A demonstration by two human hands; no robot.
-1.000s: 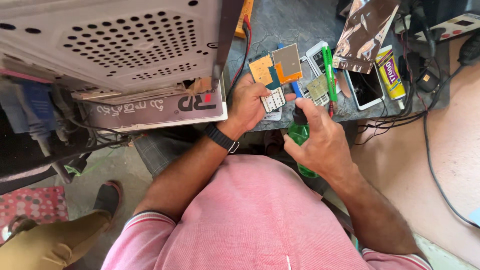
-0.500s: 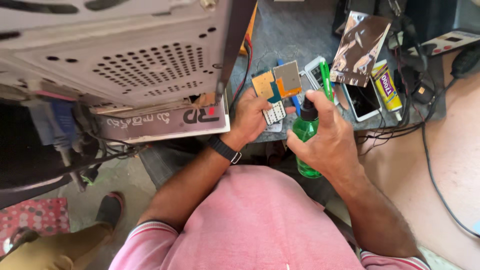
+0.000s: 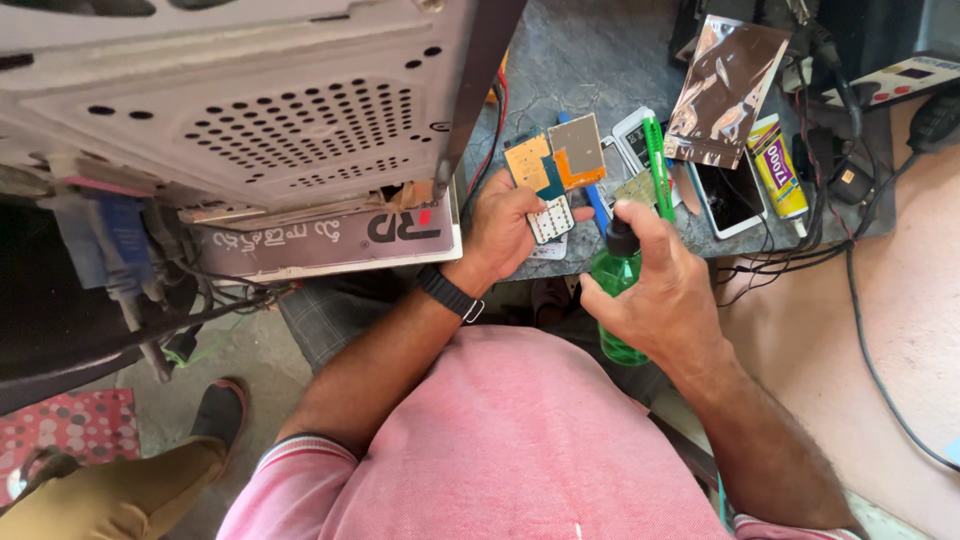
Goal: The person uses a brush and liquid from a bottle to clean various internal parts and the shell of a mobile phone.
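Observation:
My left hand (image 3: pixel 500 232), with a black watch at the wrist, grips a small phone circuit board (image 3: pixel 546 185) that has an orange patch and a white keypad section. My right hand (image 3: pixel 665 290) is wrapped around a green spray bottle (image 3: pixel 615 285) with a black nozzle, index finger on top, the nozzle pointing toward the board. Both are held over the near edge of a grey work table (image 3: pixel 600 60).
A white perforated computer case (image 3: pixel 260 120) looms at the left. On the table lie a silver foil bag (image 3: pixel 725 90), a yellow glue tube (image 3: pixel 775 165), a smartphone (image 3: pixel 730 195), a green-handled tool (image 3: pixel 657 165), phone parts and black cables (image 3: pixel 850 250). Another person's shoe (image 3: pixel 215 410) is at the lower left.
My right hand has lifted the green bottle up toward the board, finger now on the nozzle. The left hand keeps hold of the board.

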